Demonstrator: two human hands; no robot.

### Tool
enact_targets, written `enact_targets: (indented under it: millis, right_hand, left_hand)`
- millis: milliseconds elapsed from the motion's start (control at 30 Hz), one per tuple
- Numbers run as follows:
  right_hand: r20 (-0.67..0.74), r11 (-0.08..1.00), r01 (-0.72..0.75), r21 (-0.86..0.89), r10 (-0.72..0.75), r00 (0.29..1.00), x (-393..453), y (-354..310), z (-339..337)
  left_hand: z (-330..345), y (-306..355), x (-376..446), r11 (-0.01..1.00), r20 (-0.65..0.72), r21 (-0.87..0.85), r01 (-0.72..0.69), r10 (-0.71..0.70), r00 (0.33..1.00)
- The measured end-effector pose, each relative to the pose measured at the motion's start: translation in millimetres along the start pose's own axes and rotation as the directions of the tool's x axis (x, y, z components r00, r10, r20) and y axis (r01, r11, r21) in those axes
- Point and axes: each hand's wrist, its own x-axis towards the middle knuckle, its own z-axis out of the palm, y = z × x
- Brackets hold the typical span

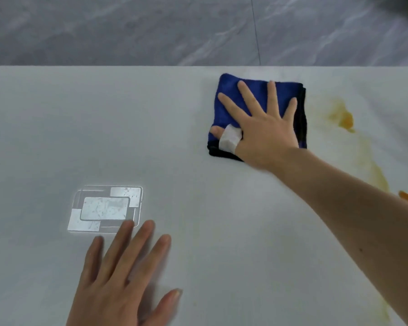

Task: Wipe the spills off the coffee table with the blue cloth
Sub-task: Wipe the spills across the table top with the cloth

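A folded blue cloth with a dark edge lies near the far edge of the white coffee table. My right hand presses flat on the cloth with its fingers spread; a white bandage wraps the thumb. Orange-yellow spills smear the table just right of the cloth and run down toward the right edge of view, partly hidden behind my right forearm. My left hand rests flat on the table at the near left, fingers apart, holding nothing.
A bright rectangular reflection of light sits on the tabletop just beyond my left fingertips. Past the table's far edge is a grey marbled floor with a dark seam.
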Motion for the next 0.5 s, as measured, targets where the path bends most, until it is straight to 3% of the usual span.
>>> enact_targets:
  millis: [167,367,500]
  right_hand:
    - [0.02,0.996,-0.047,0.07,0.046,0.999,54.5,22.0,-12.4]
    - [0.065,0.952,-0.29,0.096,0.284,0.957,8.3,61.5,-9.9]
    - [0.054,0.983,-0.178,0.05,0.176,0.983,-48.0,35.2,0.6]
  left_hand:
    - [-0.2,0.0,0.1,1.0,0.029,0.017,0.013,-0.013,0.999]
    - [0.1,0.6,-1.4,1.0,0.007,0.029,0.008,-0.008,1.0]
    - [-0.7,2.0,-1.1,1.0,-0.015,0.02,0.013,-0.013,1.0]
